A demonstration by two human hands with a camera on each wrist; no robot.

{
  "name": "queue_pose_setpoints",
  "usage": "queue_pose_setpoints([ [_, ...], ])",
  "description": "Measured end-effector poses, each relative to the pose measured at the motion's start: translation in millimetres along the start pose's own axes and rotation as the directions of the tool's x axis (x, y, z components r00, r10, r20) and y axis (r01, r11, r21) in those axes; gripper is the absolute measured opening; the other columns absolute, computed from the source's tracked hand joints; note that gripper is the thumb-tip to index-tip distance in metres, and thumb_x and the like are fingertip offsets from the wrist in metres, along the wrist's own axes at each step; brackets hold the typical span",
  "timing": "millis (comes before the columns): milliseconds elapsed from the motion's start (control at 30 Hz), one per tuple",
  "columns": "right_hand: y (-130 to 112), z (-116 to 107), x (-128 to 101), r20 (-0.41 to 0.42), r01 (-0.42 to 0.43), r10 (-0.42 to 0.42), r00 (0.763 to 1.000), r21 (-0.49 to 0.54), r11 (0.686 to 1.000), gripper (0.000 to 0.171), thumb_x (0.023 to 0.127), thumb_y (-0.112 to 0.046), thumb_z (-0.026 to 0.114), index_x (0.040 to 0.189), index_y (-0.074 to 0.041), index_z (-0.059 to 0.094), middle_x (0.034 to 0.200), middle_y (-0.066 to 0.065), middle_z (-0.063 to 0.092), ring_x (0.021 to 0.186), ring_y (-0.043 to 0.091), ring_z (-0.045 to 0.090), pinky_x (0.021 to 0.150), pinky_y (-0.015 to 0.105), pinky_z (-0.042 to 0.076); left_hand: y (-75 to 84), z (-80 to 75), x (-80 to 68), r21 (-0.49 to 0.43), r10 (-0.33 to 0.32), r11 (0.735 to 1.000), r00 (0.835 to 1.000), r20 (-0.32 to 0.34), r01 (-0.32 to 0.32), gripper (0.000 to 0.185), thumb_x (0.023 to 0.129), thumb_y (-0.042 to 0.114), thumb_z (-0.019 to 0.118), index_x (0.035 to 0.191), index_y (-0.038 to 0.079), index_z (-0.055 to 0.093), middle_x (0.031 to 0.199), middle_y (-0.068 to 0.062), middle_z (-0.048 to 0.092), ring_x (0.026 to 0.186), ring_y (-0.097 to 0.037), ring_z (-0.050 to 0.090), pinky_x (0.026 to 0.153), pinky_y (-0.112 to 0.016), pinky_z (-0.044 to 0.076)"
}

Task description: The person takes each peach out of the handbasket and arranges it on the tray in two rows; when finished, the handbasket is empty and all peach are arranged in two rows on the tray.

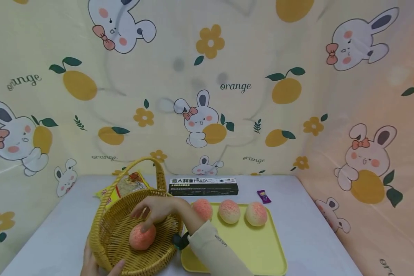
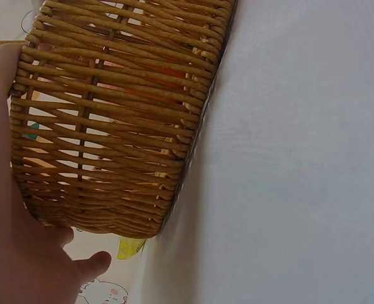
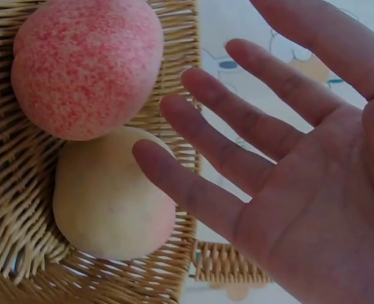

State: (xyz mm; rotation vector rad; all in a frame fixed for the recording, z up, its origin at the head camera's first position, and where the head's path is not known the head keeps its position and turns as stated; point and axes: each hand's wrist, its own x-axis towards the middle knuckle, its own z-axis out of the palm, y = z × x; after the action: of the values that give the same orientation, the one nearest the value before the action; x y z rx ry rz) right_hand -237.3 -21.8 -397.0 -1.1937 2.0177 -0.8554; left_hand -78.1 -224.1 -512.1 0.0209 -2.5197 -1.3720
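A yellow wicker basket (image 1: pixel 138 264) with a tall arched handle stands at the left of the table. Low in the head view, my left hand (image 1: pixel 89 260) holds its near left side, and the left wrist view has this hand (image 2: pixel 28 253) against the woven wall. My right hand (image 1: pixel 156 211) is over the basket's inside, and the right wrist view shows its fingers (image 3: pixel 250 126) spread with nothing held. Under it lies a pink peach (image 1: pixel 142 235). The right wrist view reveals two peaches in the basket, a speckled pink peach (image 3: pixel 88 66) and a paler peach (image 3: pixel 114 193).
A yellow tray (image 1: pixel 241 245) right of the basket bears three peaches (image 1: pixel 229 211) along its far edge, one partly behind my right arm. Behind stand a black and white pasta box (image 1: pixel 203 187), a small purple packet (image 1: pixel 263 196) and a yellow food bag (image 1: pixel 132 186).
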Motion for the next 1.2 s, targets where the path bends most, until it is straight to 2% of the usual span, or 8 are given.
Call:
queue_pose_setpoints([
  [133,1.5,3.8,5.0,0.030,-0.008,0.010,1.000,-0.068,0.998,0.053,0.087,-0.008,0.077,0.137,-0.006,0.060,0.130,0.001,0.063,0.118,0.013,0.058,0.092,0.016,0.045,0.1,0.9,1.2,0.004,0.022,1.000,1.000,-0.019,-0.022,0.089,0.078,0.025,0.087,0.146,-0.009,0.040,0.162,-0.019,-0.002,0.142,-0.047,0.009,0.096,-0.077,0.027],
  [200,1.7,5.3,8.1,0.052,-0.009,0.016,0.999,-0.136,0.991,0.054,0.088,-0.010,0.076,0.138,-0.006,0.059,0.133,0.001,0.062,0.118,0.011,0.058,0.091,0.014,0.045,0.5,0.8,1.0,0.020,0.011,1.000,1.000,-0.019,-0.010,0.091,0.078,0.026,0.087,0.147,-0.008,0.038,0.162,-0.020,-0.001,0.140,-0.048,0.012,0.091,-0.076,0.032],
  [367,2.3,10.1,14.1,0.097,-0.024,0.048,0.994,-0.235,0.972,0.054,0.090,-0.014,0.075,0.141,-0.007,0.057,0.138,0.000,0.059,0.122,0.007,0.054,0.093,0.013,0.042,1.8,-0.2,1.8,0.026,-0.026,0.999,1.000,-0.002,0.026,0.096,0.079,0.029,0.086,0.151,-0.006,0.032,0.162,-0.020,-0.004,0.141,-0.049,0.011,0.092,-0.075,0.032],
  [633,5.5,14.4,19.7,0.102,-0.047,0.070,0.992,-0.216,0.975,0.055,0.089,-0.011,0.076,0.140,-0.006,0.057,0.138,0.001,0.059,0.126,0.007,0.053,0.095,0.013,0.041,2.4,0.2,2.5,0.002,-0.023,1.000,1.000,0.002,0.023,0.097,0.079,0.026,0.086,0.151,-0.007,0.030,0.162,-0.021,-0.004,0.143,-0.049,0.006,0.099,-0.078,0.022],
  [900,4.7,14.6,21.3,0.111,-0.082,0.106,0.988,-0.205,0.975,0.055,0.088,-0.007,0.076,0.140,-0.005,0.057,0.138,0.000,0.060,0.125,0.003,0.052,0.094,0.012,0.041,1.8,-0.7,1.5,-0.030,-0.013,0.999,1.000,0.009,0.013,0.092,0.079,0.023,0.086,0.149,-0.008,0.035,0.161,-0.022,-0.002,0.141,-0.050,0.009,0.097,-0.079,0.023],
  [1067,6.2,17.1,23.0,0.111,-0.086,0.112,0.987,-0.215,0.973,0.054,0.088,-0.005,0.076,0.139,-0.006,0.059,0.135,-0.002,0.062,0.124,0.001,0.051,0.093,0.012,0.041,2.6,-0.1,0.5,-0.046,0.002,0.999,1.000,-0.012,-0.002,0.086,0.080,0.022,0.085,0.147,-0.006,0.039,0.161,-0.018,0.002,0.140,-0.044,0.011,0.106,-0.071,0.017],
  [1200,6.7,17.6,23.0,0.123,-0.078,0.104,0.987,-0.204,0.976,0.054,0.088,-0.005,0.076,0.139,-0.007,0.059,0.135,-0.002,0.061,0.124,0.002,0.051,0.093,0.013,0.042,3.5,0.1,-0.5,-0.058,0.002,0.998,1.000,-0.020,-0.003,0.080,0.082,0.022,0.084,0.144,-0.006,0.043,0.160,-0.016,0.004,0.139,-0.040,0.013,0.108,-0.065,0.015],
])
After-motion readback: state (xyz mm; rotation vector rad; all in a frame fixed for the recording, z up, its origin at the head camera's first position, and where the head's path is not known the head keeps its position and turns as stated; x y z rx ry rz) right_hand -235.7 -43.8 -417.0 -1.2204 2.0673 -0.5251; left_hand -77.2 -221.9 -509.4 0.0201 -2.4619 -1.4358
